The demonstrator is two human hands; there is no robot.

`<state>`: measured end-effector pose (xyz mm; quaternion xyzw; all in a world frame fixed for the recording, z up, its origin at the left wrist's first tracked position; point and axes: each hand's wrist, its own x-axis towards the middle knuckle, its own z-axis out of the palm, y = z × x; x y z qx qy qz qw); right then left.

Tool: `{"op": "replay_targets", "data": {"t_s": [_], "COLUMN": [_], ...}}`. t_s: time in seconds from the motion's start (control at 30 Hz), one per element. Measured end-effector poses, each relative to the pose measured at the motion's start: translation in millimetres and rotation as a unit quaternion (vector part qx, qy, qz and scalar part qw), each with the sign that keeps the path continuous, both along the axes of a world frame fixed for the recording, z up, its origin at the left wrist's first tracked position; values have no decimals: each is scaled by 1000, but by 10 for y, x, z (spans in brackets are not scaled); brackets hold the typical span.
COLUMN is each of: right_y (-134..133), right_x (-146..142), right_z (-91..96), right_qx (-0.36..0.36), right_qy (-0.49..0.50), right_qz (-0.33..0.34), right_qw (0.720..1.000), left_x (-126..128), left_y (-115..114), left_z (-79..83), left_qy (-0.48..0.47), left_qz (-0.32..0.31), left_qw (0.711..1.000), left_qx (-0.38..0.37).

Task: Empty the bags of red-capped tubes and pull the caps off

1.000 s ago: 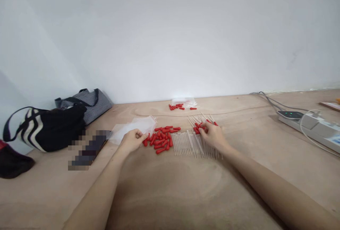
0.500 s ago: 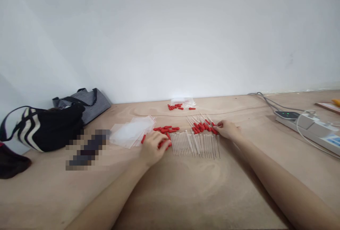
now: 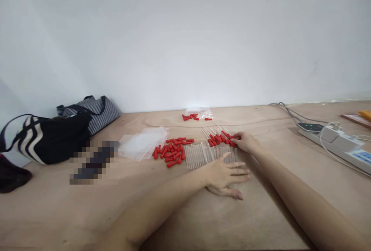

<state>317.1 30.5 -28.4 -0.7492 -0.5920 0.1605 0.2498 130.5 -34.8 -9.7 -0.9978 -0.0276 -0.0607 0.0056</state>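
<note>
My left hand (image 3: 224, 175) is spread open, palm down, over the near right part of a row of clear glass dropper tubes (image 3: 198, 156). It hides some of their lower ends. Behind that row lies a bunch of droppers with red rubber bulbs (image 3: 222, 139), their thin tubes pointing to the wall. My right hand (image 3: 242, 141) is at the right side of this bunch, its fingers closed on the red bulb of the outermost dropper (image 3: 232, 142). Loose red bulbs (image 3: 173, 150) lie in a heap left of the tube row.
Clear zip bags (image 3: 142, 143) lie left of the loose bulbs. A small bag with bulbs (image 3: 199, 112) is by the wall. A black bag (image 3: 60, 139) and a striped bag (image 3: 106, 116) stand at left; a power strip (image 3: 342, 145) with cables is at right.
My left hand has moved right from the loose bulbs to the glass tubes, fingers now spread, uncovering the bulb heap. My right hand stays at the red-bulbed bunch.
</note>
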Motion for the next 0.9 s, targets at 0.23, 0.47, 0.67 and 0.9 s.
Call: {"op": "replay_targets", "data": {"t_s": [0.23, 0.47, 0.67, 0.9], "right_y": [-21, 77, 125, 83], "right_x": [-59, -135, -175, -154], "right_z": [13, -100, -171, -140], "right_qx": [25, 74, 117, 170], "right_qy": [24, 82, 128, 182], "right_qz": [-16, -8, -10, -30], "right_qw": [999, 994, 985, 968], "left_x": [38, 64, 33, 6], "left_y": [246, 436, 478, 400], "left_z": [-10, -75, -107, -57], "left_qy": [16, -5, -69, -148], "left_qz": [79, 150, 155, 144], "left_qw": [997, 988, 985, 978], "left_qx": [2, 38, 44, 36]}}
